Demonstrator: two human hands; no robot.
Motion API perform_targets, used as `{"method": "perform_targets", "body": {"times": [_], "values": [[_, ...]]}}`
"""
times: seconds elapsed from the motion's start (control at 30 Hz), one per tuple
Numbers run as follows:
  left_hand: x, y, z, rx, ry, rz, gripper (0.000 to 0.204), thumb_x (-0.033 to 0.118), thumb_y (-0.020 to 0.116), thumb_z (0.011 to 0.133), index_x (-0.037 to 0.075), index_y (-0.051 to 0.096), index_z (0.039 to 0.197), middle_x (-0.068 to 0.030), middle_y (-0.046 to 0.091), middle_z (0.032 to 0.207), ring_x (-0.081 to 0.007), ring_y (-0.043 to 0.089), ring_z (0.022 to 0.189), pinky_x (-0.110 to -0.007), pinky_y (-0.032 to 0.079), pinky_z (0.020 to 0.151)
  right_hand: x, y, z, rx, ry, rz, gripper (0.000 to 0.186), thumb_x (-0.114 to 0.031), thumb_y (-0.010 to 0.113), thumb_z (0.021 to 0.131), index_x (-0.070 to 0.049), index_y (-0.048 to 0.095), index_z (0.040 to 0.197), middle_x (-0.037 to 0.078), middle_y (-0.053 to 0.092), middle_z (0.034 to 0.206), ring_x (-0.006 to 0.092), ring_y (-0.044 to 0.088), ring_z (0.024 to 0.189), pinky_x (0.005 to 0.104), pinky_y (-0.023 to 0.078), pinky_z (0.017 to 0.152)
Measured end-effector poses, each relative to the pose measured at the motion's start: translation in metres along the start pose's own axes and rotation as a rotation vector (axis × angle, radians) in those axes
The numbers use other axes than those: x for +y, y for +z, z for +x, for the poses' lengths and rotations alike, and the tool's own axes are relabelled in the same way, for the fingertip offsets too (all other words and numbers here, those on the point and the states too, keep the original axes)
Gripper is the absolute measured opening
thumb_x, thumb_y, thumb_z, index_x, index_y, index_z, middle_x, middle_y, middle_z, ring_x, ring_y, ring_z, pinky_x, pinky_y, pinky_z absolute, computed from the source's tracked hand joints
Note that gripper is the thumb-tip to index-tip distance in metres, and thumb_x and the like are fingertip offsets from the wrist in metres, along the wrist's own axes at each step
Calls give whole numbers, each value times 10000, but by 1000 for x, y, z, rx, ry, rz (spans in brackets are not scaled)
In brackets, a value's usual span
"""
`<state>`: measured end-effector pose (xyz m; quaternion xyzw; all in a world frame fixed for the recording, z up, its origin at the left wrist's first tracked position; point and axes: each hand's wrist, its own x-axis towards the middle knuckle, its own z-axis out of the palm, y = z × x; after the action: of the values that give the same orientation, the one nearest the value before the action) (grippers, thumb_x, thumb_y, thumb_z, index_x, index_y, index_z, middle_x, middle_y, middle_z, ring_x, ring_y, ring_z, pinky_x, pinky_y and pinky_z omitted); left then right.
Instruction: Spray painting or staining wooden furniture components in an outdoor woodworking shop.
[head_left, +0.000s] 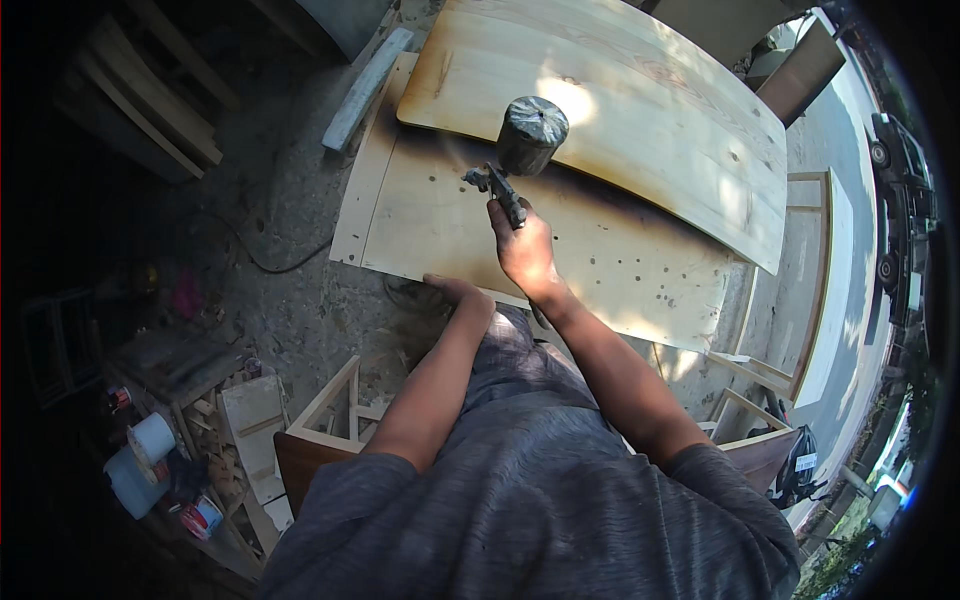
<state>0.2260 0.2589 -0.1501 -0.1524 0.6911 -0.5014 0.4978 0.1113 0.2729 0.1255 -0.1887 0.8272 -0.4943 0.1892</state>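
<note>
My right hand [525, 243] is closed around the handle of a spray gun [494, 186] with a paint-smeared metal cup [533, 140], raised over a pale plywood panel [620, 280]. A hose hangs below that hand. My left hand [460, 295] grips the near edge of this panel, its fingers partly hidden. A second plywood panel [620, 100] lies on the lower one toward the back; dark brown shading runs along its near edge and across the lower panel beneath it.
Boards [150, 110] lean at the upper left. A pale plank [365, 90] lies beside the panels. Light wooden frames stand at left [350, 395] and right [750, 375]. Buckets [150, 435] and scrap wood sit lower left. A hose [260, 262] crosses the floor. A vehicle [890, 210] stands beyond a roadway.
</note>
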Motion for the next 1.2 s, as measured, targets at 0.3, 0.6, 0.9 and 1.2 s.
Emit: {"method": "perform_targets", "body": {"times": [0.3, 0.6, 0.9, 1.2], "values": [[-115, -27, -56, 448, 490, 2105, 804, 650, 204, 1036, 47, 361, 1543, -173, 409, 1565, -322, 428, 1421, -454, 331, 1179, -31, 46, 38, -164, -108, 8, 397, -337, 626, 996, 57, 643, 1035, 283, 663, 833, 464, 645, 799, 490, 490, 705], [-70, -8, -35, 596, 595, 2130, 839, 667, 195, 1030, 17, 387, 1525, -191, 461, 1526, -324, 464, 1391, -432, 350, 1170, -31, 51, 27, -117, -132, -40, 365, -322, 619, 998, 41, 632, 1043, 279, 652, 818, 465, 627, 775, 497, 478, 690], [-58, -8, -29, 343, 224, 1985, 901, 737, 252, 982, 56, 290, 1571, -153, 311, 1610, -310, 302, 1481, -435, 239, 1218, -17, 46, 9, 25, -152, -72, 336, -280, 623, 995, 52, 640, 1044, 294, 647, 840, 454, 623, 767, 486, 476, 693], [-121, -25, -60, 568, 289, 1705, 895, 724, 123, 1002, 41, 294, 1554, -198, 364, 1584, -350, 408, 1436, -480, 316, 1197, -45, 76, 45, -63, -124, -100, 338, -307, 592, 997, 30, 608, 1018, 289, 649, 904, 487, 627, 872, 546, 479, 763]]}}
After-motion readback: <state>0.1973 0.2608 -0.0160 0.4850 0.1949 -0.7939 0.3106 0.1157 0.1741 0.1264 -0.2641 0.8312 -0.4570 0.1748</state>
